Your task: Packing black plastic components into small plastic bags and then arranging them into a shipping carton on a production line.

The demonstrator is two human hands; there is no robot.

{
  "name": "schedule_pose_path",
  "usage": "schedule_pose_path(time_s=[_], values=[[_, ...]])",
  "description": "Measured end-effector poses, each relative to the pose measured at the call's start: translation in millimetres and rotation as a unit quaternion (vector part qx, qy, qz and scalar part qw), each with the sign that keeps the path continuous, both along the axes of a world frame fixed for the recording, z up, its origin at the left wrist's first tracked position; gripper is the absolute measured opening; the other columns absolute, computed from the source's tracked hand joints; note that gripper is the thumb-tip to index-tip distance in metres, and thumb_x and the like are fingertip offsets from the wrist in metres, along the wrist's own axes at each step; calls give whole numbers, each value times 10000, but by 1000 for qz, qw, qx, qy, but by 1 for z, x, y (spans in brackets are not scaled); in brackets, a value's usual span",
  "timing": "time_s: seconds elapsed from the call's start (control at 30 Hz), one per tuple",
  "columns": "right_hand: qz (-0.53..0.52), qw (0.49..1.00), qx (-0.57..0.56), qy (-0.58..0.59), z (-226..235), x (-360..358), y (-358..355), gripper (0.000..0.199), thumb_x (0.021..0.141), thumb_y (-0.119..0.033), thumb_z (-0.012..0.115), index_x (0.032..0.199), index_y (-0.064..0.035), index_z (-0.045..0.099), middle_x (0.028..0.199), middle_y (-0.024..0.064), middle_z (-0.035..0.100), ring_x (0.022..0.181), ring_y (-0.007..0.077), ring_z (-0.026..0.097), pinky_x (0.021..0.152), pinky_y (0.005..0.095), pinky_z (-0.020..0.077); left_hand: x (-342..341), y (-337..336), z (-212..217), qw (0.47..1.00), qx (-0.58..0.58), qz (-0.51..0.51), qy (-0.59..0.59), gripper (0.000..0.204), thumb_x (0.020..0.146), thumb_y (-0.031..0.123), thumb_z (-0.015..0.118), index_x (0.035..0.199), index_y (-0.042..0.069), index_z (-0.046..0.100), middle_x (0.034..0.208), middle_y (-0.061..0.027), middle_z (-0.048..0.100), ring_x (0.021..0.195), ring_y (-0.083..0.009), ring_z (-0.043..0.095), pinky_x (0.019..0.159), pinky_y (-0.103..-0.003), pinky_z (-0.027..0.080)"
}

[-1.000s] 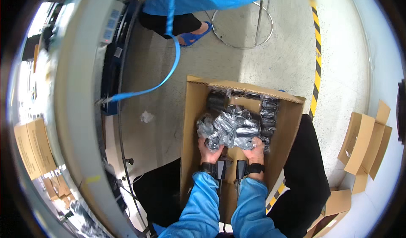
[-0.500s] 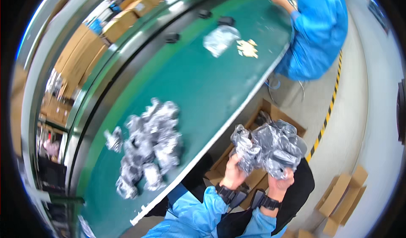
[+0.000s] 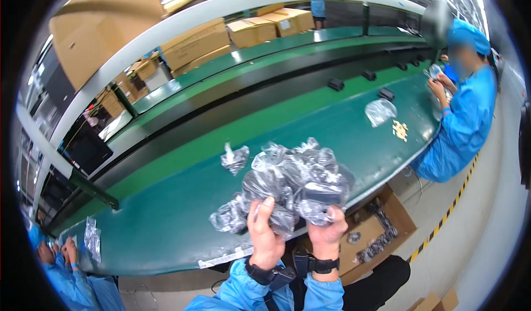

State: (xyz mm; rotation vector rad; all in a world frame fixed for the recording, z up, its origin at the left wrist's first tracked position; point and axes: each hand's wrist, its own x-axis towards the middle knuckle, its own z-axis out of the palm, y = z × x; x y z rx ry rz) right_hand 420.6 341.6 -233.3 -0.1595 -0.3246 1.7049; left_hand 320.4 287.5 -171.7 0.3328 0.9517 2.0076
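My left hand (image 3: 265, 234) and my right hand (image 3: 327, 232) are closed on a bunch of dark parts in clear plastic bags (image 3: 321, 192). The bunch is at the near edge of the green conveyor table (image 3: 166, 211), over or against the pile of similar bagged parts lying there. Where the held bags end and the pile starts, I cannot tell. One small bagged part (image 3: 234, 157) lies apart, left of and beyond the pile. Below the table edge, right of my hands, an open cardboard box (image 3: 406, 222) holds several more bagged parts (image 3: 381, 239).
A co-worker in blue (image 3: 464, 112) sits at the far right, holding something small; another person's sleeve (image 3: 77, 283) shows at lower left. Several black parts (image 3: 336, 84), a clear bag (image 3: 380, 112) and small cream pieces (image 3: 400, 130) lie on the table. Cartons (image 3: 196, 43) stand on the shelf behind.
Both hands have carried the bagged parts from above the cardboard box leftward to the pile on the table. The view has swung left and up, bringing another person into sight at lower left.
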Motion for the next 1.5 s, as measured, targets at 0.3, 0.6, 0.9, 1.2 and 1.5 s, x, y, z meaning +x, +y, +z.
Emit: schedule_pose_path(time_s=[0.3, 0.6, 0.9, 1.2, 1.5], values=[[-87, 883, 81, -454, 22, -101, -10, 286, 881, -139, 732, 1112, 16, 665, 1025, 73, 688, 884, 183, 674, 808, 349, 540, -110, -11, -17, 944, -130, 152, 262, 282, 977, 190, 656, 1197, 16, 630, 1270, -119, 645, 1183, -202, 582, 1031, -341, 438], [-235, 644, 143, -714, 70, -102, 6, 268, 800, -216, 831, 879, 4, 701, 815, 122, 658, 730, 278, 639, 638, 391, 498, -114, -21, -13, 702, -225, 240, 631, 469, 936, 207, 643, 1335, -6, 517, 1456, -244, 438, 1376, -414, 405, 1149, -483, 311], [-470, 523, 243, -668, 4, -8, 6, 111, 874, -58, 591, 907, -8, 685, 1075, 188, 623, 1010, 395, 580, 892, 493, 473, -67, -34, -55, 539, -116, -24, 834, 591, 718, 456, 844, 1255, 269, 679, 1471, -132, 451, 1422, -413, 335, 1147, -616, 253], [-89, 789, 138, -591, -3, 56, 191, 445, 1012, -237, 568, 1401, -21, 548, 1449, 149, 528, 1369, 247, 454, 1138, 358, 335, -16, -9, -74, 497, -49, -32, 866, 495, 779, 436, 802, 1247, 340, 672, 1491, -76, 455, 1424, -377, 338, 1139, -634, 253], [116, 686, 246, -675, 26, 29, 150, 624, 1060, -383, 483, 1555, -42, 317, 1603, 190, 320, 1507, 290, 255, 1217, 371, 202, -36, -7, -76, 544, -59, -63, 835, 327, 810, 392, 781, 1108, 277, 713, 1473, -70, 475, 1418, -362, 352, 1114, -650, 282]])
